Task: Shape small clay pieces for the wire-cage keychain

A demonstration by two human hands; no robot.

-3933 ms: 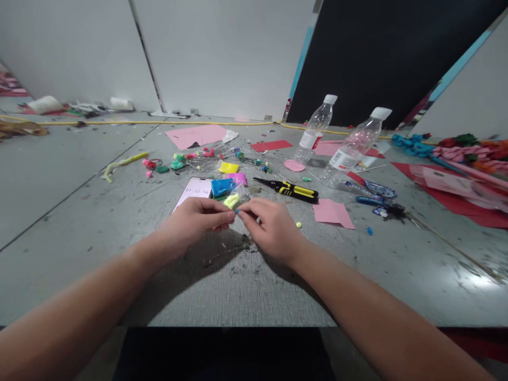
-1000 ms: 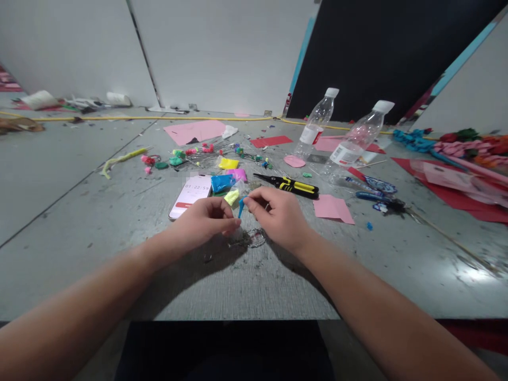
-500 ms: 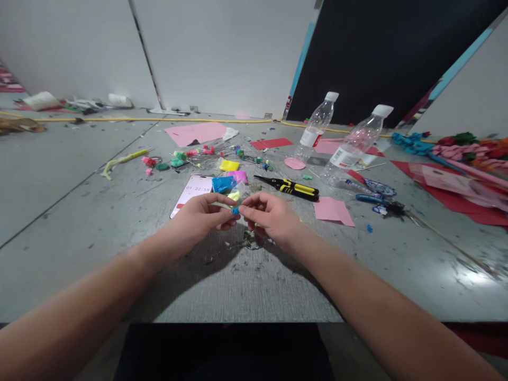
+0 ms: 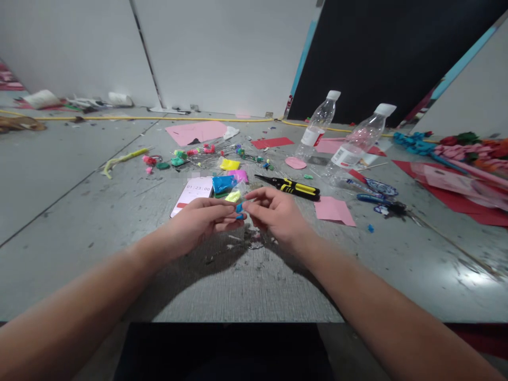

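Between my two hands, above the table's near half, is a small lump of blue modelling clay (image 4: pixel 239 208). My left hand (image 4: pixel 202 219) is closed with the clay at its fingertips. From the other side my right hand (image 4: pixel 275 214) pinches the same lump between thumb and fingers. Just beyond the hands lie a blue clay packet (image 4: pixel 223 183), a bright yellow-green piece of clay (image 4: pixel 234 196), a magenta packet (image 4: pixel 238 175) and a yellow packet (image 4: pixel 229 164). A phone (image 4: pixel 192 194) showing a timer lies partly behind my left hand.
Black-and-yellow pliers (image 4: pixel 293 188) lie beyond my right hand, near a pink paper square (image 4: pixel 334 210). Two clear bottles (image 4: pixel 317 124) stand farther right. Blue-handled pliers (image 4: pixel 373 199) lie at right. Small clay pieces and wires (image 4: pixel 206 151) spread across the middle, with pink paper (image 4: pixel 196 133) behind.
My left fingers have straightened and lie flatter around the blue clay. The lump has shifted slightly right and up, and my right fingers have opened a little. The phone timer has advanced.
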